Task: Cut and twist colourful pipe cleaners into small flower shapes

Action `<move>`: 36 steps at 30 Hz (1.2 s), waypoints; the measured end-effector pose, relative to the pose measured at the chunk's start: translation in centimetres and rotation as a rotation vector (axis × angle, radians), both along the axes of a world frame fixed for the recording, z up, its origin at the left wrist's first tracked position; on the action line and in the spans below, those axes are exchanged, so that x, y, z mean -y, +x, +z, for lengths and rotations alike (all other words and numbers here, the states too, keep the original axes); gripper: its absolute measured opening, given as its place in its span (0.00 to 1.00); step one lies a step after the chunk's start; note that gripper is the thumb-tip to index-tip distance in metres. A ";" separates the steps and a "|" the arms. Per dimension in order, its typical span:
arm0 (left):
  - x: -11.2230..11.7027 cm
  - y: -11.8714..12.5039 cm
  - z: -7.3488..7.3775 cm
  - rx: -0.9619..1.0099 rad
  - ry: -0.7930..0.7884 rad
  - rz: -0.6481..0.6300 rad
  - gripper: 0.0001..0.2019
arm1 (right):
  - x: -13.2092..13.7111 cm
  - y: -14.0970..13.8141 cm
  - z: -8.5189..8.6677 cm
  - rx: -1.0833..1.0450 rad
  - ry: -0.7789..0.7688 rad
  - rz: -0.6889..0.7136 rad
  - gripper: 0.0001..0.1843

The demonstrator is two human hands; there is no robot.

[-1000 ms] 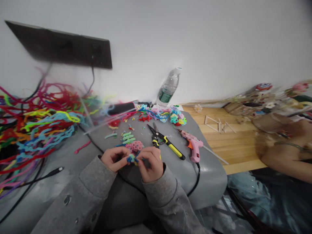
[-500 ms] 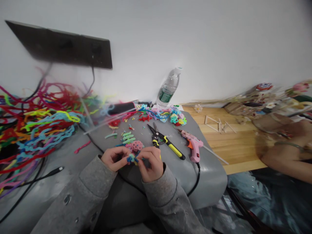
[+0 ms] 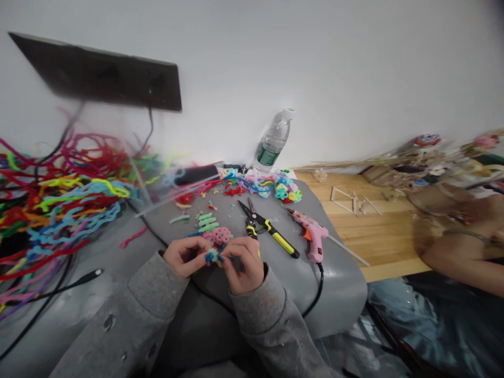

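My left hand [image 3: 184, 255] and my right hand [image 3: 243, 264] meet over the grey cushion [image 3: 338, 283], both pinching a small blue and yellow pipe-cleaner piece [image 3: 213, 256] between the fingertips. Just beyond it lie a pink pipe-cleaner flower [image 3: 220, 235] and green curled pieces [image 3: 206, 222]. Yellow-handled pliers [image 3: 268, 229] lie right of my hands, and a pink glue gun [image 3: 312, 234] with its black cord lies farther right.
A big tangle of coloured pipe cleaners [image 3: 59, 199] fills the left. More small pipe-cleaner shapes [image 3: 268, 186] and a water bottle [image 3: 272, 140] stand by the white wall. Another person's arm [image 3: 457, 252] is at right, beside a wooden floor [image 3: 378, 231] with sticks.
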State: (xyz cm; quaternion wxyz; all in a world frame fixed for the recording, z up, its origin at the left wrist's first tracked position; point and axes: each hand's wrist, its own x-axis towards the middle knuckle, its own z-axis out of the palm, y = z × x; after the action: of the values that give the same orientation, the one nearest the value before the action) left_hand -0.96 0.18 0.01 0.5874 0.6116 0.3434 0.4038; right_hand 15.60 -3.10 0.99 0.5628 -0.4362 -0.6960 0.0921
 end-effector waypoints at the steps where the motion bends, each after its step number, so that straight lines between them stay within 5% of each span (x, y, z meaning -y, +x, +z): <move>1: 0.1 0.0 0.0 0.002 -0.001 0.019 0.16 | 0.0 0.0 0.0 0.011 0.000 0.003 0.04; 36: 0.3 0.3 0.9 0.052 -0.061 0.036 0.17 | -0.1 -0.1 -0.2 0.010 0.011 -0.030 0.03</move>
State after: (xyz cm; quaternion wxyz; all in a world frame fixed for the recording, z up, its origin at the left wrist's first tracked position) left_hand -0.61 -0.09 0.94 0.6072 0.5763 0.3513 0.4193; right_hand 15.54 -2.96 0.79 0.5631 -0.4440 -0.6927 0.0774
